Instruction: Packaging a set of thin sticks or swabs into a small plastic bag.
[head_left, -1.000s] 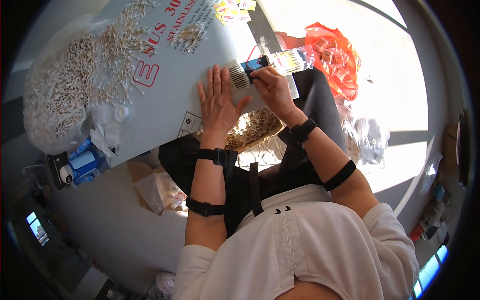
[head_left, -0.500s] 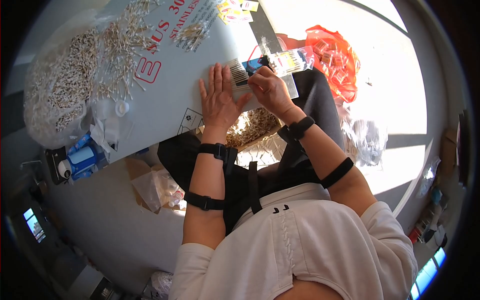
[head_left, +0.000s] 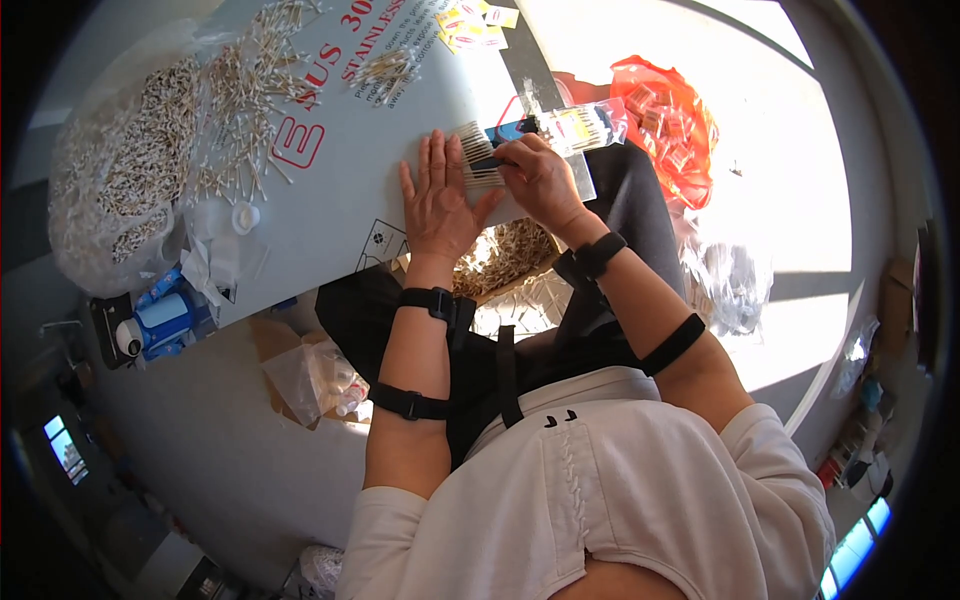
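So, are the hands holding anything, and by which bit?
The right hand pinches a thin dark strip by its right end, over the row of cotton swabs. The left hand holds nothing; it lies flat on the tabletop.

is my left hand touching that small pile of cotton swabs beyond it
Apart: the head view shows grey tabletop between the left hand and the small swab pile.

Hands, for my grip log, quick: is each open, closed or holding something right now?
Left hand: open, laid flat on the table beside a row of swabs.
Right hand: closed, pinching a dark strip.
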